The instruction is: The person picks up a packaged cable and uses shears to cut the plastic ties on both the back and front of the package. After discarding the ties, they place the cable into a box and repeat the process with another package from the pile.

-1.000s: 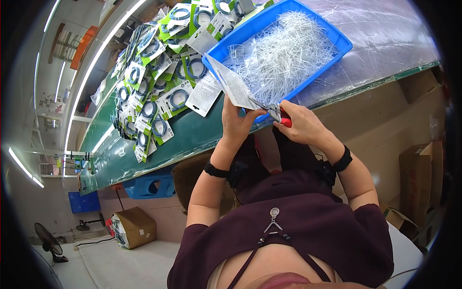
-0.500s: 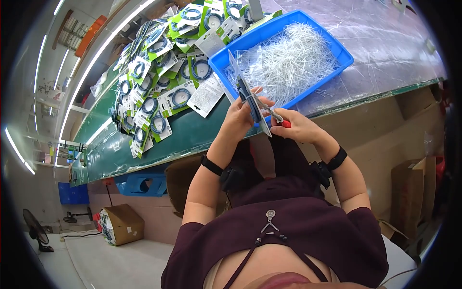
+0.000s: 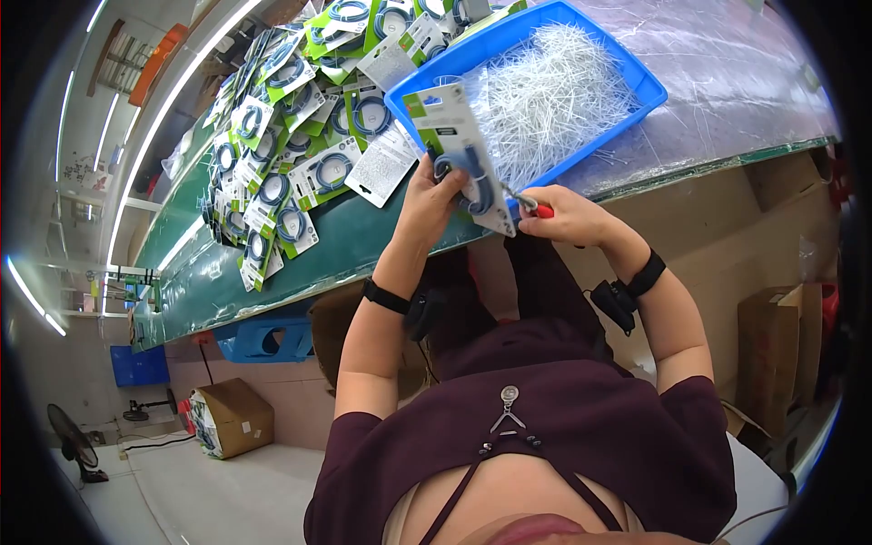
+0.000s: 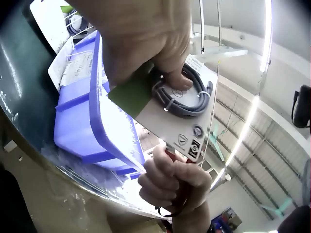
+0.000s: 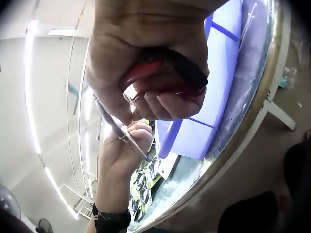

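Trimming step, I judge: left hand (image 3: 434,198) pinches the green-topped white cable card (image 3: 457,136); right hand (image 3: 570,218) curls round red-handled snips (image 3: 536,209), probably at its corner. Next cut wants a steady card.

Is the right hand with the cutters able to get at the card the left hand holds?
Likely yes: the cutters in the right hand sit at the lower corner of the card; the left hand grips its other side, leaving that edge clear.

A blue plastic tray (image 3: 618,53) of thin white plastic ties (image 3: 545,82) sits far right on the green table (image 3: 363,245). Green-and-white carded cable packs (image 3: 282,173) lie piled left of it.
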Tool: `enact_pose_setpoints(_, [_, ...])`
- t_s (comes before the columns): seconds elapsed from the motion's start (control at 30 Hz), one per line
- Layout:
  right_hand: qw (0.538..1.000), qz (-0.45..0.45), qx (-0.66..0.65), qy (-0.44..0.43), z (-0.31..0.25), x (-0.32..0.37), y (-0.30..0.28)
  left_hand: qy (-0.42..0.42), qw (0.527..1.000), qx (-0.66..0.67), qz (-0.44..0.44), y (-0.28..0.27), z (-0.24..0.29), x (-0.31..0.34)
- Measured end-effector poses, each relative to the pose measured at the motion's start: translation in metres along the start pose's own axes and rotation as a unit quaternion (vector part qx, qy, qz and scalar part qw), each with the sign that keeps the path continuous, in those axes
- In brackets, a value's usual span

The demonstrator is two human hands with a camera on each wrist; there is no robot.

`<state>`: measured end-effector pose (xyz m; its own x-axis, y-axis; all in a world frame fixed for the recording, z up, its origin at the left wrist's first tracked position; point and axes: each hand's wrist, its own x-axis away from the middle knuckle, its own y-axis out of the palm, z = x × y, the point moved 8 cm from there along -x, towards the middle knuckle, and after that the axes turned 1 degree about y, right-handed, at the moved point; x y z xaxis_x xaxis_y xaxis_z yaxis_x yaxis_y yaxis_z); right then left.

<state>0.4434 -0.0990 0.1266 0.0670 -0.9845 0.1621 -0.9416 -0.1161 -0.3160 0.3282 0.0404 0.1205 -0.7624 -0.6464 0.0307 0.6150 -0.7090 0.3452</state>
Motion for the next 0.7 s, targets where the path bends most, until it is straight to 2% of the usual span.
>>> enact_pose_setpoints(0.03, [1.000,-0.002,0.001,0.001,0.000,0.000,0.000,0.010,1.000,0.024,-0.008,0.001,-0.001,-0.002])
enact_pose_setpoints(0.13, [0.988,0.063,-0.106,0.096,0.016,-0.001,-0.011,0.034,0.997,0.071,-0.024,0.001,-0.001,-0.011])
enact_pose_setpoints(0.17, [0.988,0.060,-0.104,0.097,0.017,-0.001,-0.010,0.023,0.994,0.103,-0.021,-0.003,-0.003,-0.013])
enact_pose_setpoints(0.27, [0.982,0.188,-0.027,0.000,0.002,0.009,-0.018,-0.002,0.985,0.174,-0.006,-0.005,-0.004,-0.009])
enact_pose_setpoints(0.3, [0.983,0.184,-0.025,0.003,0.002,0.012,-0.014,0.011,0.983,0.185,0.001,-0.006,-0.002,-0.009])
enact_pose_setpoints(0.4, [0.920,0.340,0.187,-0.048,-0.032,0.036,-0.024,0.040,0.976,0.212,0.017,0.001,0.011,-0.005])
enact_pose_setpoints(0.43, [0.921,0.336,0.190,-0.047,-0.036,0.038,-0.022,0.056,0.974,0.217,0.020,0.005,0.018,-0.002])
enact_pose_setpoints(0.53, [0.845,0.390,0.358,-0.075,-0.058,0.047,-0.018,0.090,0.970,0.226,0.026,0.013,0.028,0.006])
enact_pose_setpoints(0.7, [0.827,0.371,0.418,-0.062,-0.062,0.041,-0.013,0.153,0.963,0.219,0.035,0.018,0.035,0.014])
